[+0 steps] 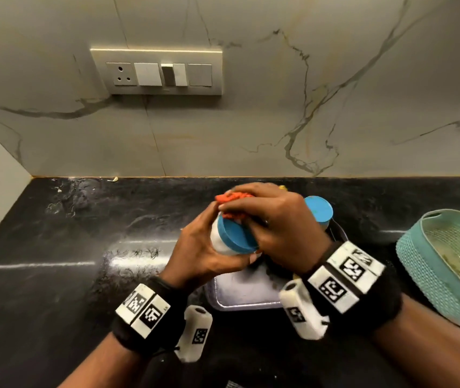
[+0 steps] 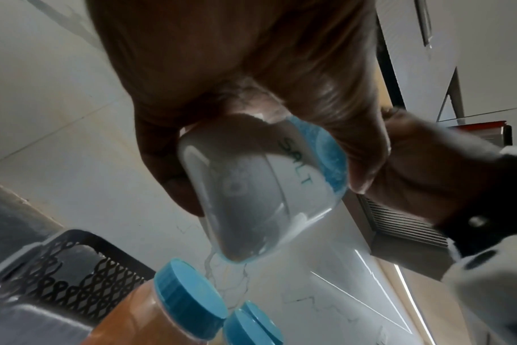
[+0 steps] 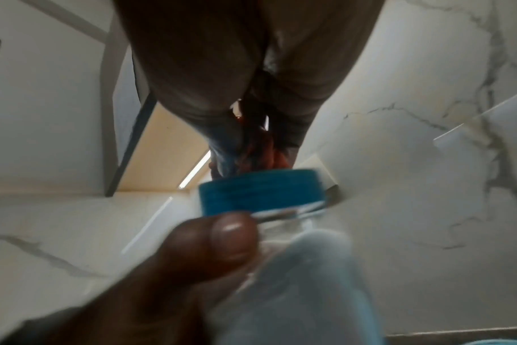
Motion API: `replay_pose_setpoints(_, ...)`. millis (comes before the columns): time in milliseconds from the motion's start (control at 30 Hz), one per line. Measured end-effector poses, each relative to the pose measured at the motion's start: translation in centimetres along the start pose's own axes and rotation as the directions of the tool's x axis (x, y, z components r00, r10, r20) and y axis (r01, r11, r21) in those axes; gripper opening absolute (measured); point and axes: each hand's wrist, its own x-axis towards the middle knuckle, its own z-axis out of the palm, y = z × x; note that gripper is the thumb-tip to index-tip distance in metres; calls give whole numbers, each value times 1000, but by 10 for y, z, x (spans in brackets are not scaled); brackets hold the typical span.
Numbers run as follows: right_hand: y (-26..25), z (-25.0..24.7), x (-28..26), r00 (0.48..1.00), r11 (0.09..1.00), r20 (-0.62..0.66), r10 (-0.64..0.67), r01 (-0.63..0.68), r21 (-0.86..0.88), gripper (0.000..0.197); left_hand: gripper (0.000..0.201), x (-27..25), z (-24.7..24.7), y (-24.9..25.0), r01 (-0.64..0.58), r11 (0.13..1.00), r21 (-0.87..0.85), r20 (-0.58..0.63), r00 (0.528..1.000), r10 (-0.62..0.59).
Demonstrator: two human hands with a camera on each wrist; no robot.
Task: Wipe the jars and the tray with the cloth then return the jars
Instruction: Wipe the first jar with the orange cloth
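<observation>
Two hands (image 1: 203, 247), three jars (image 2: 260, 186)

A glossy black worktop (image 1: 55, 247) meets a pale marble-veined wall (image 1: 279, 121) along its far edge. A switch panel (image 1: 156, 71) with a socket sits on that wall, above the far-left corner.

Glossy black stone counter (image 1: 55, 247); clear plastic jar (image 2: 251, 186).

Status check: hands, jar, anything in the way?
Left hand grips salt jar, tilted, lifted above tray. Right hand holds orange cloth against it. Other blue-lidded jars on tray below; nothing blocking.
</observation>
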Motion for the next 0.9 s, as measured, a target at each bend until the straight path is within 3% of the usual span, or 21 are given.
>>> replay_pose_setpoints(67, -17, 2, -5, 998, 998, 30, -57, 56, 33, 23, 78, 3, -3, -1, -3, 1000, -1, 1, 1000, 3)
replay_pose_setpoints(167, -18, -14, -32, 984, 992, 125, -124, 118, 55, 21, 88, 2, -12, -5, 15, 999, -52, 5, 1000, -14)
replay_pose_setpoints(333, 20, -28, -18, 998, 998, -3, 67, -67, 8, 18, 80, 0, -2, 3, -28, 1000, -13, 49, 998, 29)
replay_pose_setpoints(400, 7, -17, -5, 1000, 1000, -17, 21, -21, 12, 20, 81, 4, 4, 4, -14, 999, -50, 55, 998, 17)
replay_pose_setpoints(533, -21, -20, -29, 977, 989, 153, -150, 145, 42, 24, 91, 7, -3, -2, 17, 995, -100, 44, 999, -12)
replay_pose_setpoints(633, 4, -39, -43, 996, 999, 88, -31, 28, 28, 22, 87, 3, -6, 2, -3, 997, -83, 46, 999, 7)
replay_pose_setpoints(733, 22, -35, -19, 997, 996, -17, 76, -77, -35, 19, 83, 6, 5, 6, -45, 999, 2, 103, 994, 45)
replay_pose_setpoints(800, 4, -24, -5, 1000, 1000, -18, 14, -15, -6, 19, 80, 10, 9, 5, -37, 999, -15, 85, 996, 38)
replay_pose_setpoints(900, -18, -23, -23, 986, 993, 115, -119, 116, 33, 21, 86, 11, 3, -1, 16, 993, -116, 82, 997, -6)
